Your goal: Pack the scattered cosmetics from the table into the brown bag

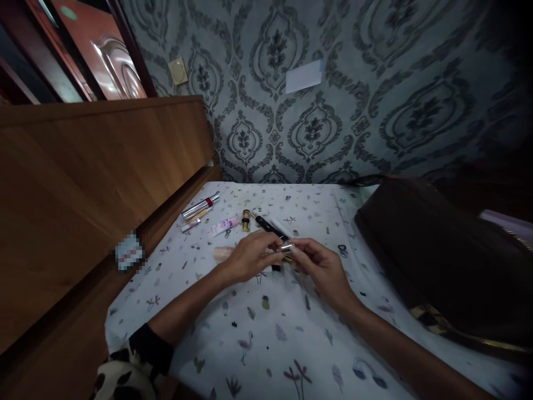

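Both of my hands meet over the middle of a bed covered in a white patterned sheet [258,344]. My left hand [250,256] and my right hand [320,266] pinch the two ends of a small silvery tube [286,248], fingers closed on it. Just beyond my fingers lies a black tube [268,225]. A beige tube [220,253] lies partly hidden under my left hand.
More cosmetics lie at the far left of the sheet: a silver tube with a red band [201,205], a pink-and-white tube [224,225], a small gold-and-black lipstick [246,220]. A wooden headboard [104,183] runs along the left. A dark brown bag [437,250] sits at right. Patterned wallpaper [333,100] behind.
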A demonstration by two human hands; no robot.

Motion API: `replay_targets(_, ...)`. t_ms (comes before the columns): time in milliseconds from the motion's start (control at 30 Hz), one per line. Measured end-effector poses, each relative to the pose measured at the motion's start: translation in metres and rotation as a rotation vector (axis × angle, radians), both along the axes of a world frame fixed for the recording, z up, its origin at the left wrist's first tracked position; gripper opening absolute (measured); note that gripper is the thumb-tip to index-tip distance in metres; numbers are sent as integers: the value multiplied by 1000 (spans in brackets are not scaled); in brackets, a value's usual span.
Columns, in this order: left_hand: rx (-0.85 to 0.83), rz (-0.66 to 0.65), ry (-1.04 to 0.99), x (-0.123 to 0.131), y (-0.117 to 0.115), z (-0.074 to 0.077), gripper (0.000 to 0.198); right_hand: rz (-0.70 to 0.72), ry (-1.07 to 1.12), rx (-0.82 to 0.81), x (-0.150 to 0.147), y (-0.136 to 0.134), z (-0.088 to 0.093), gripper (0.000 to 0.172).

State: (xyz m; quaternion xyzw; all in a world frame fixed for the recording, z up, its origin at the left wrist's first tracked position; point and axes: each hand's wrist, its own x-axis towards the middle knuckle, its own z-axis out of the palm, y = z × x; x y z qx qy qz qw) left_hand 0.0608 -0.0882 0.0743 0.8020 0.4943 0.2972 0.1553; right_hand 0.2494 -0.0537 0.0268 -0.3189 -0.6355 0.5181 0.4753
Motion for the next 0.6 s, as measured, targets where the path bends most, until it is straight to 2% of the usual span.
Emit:
replay_targets(67,-36,99,67,-21,9,1,20,15,33,-60,0,1,-1,44)
replay_targets(100,-39,227,138,-36,15,2,21,14,44,-76,0,2,-2,44)
replay_targets(133,-26,452,252,-54,22,4,20,10,50,-84,0,3,-3,45)
replay_targets(167,-18,592,296,-73,29,5,21,8,50,-84,0,4,-5,45)
replay_targets(267,-22,846,384,-127,44,7,28,13,32,-55,-1,4,-10,45)
replay_targets(400,-66,975,481,-168,51,-5,25,11,19,-24,-2,5,-15,43)
replay_targets(600,-116,982,513,-185,63,-22,23,18,54,-79,0,7,-16,44)
